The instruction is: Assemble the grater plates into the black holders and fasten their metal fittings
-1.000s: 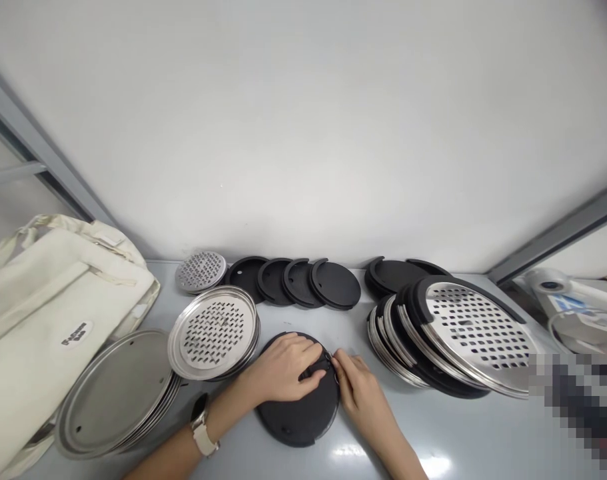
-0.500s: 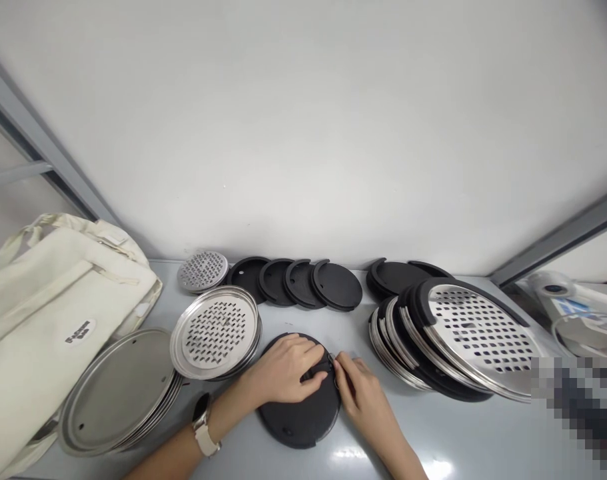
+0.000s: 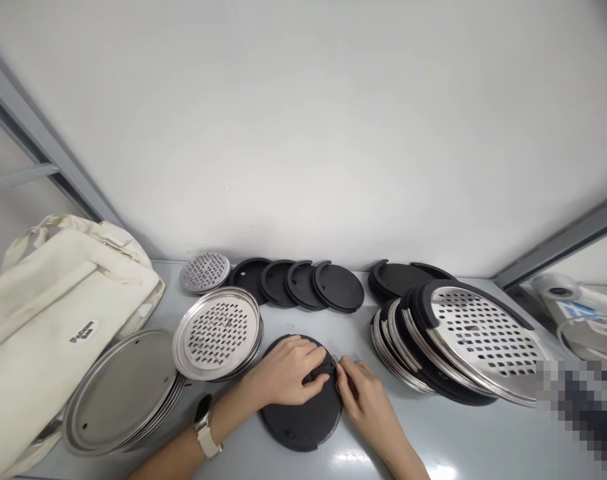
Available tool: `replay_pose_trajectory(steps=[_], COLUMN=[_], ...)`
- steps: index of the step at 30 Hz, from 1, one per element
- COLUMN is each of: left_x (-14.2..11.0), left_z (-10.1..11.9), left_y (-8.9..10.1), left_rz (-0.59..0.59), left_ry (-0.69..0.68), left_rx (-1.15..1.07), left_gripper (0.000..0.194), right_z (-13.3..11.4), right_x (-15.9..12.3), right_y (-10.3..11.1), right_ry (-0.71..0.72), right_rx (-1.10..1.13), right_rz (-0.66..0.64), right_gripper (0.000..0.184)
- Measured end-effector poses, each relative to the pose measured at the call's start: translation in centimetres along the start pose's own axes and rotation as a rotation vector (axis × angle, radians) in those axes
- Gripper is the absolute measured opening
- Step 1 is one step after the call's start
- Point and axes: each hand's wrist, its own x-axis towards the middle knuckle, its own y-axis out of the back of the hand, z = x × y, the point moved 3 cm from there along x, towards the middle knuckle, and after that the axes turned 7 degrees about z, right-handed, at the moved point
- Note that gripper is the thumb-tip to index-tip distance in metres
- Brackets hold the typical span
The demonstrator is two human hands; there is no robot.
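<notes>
A black round disc [image 3: 303,423] with a small hole lies flat on the table in front of me. Across its upper part rests my left hand [image 3: 290,370], a watch on its wrist; fingers and thumb close round a small black piece [image 3: 324,369] near the disc's right edge. What that piece is, I cannot make out. At the same edge, the thumb and fingers of my right hand [image 3: 360,390] pinch a thin metal wire loop [image 3: 334,362]. The fingertips hide part of the loop.
To the left are round metal grater plates [image 3: 218,333], a stack of plain metal plates [image 3: 128,390] and a cream bag [image 3: 48,313]. Black discs [image 3: 338,287] overlap along the wall. Stacked black and metal grater plates [image 3: 483,330] lean at the right, on the grey table [image 3: 463,440].
The whole view shifts very slightly. Both hands stay at the disc's right edge, and the wire loop between the right fingers shows a little more.
</notes>
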Motion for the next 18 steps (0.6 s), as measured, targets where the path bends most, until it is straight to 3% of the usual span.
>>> replay_pose_trajectory(steps=[18], left_x=[-0.06], left_z=[0.05], left_y=[-0.04], left_rz=[-0.001], left_ry=[-0.011], left_rx=[-0.007], left_gripper=[0.011], right_z=[0.34], right_x=[-0.07], right_y=[-0.05], right_ry=[-0.037], right_rx=[-0.022], right_rz=[-0.022], right_gripper=[0.026])
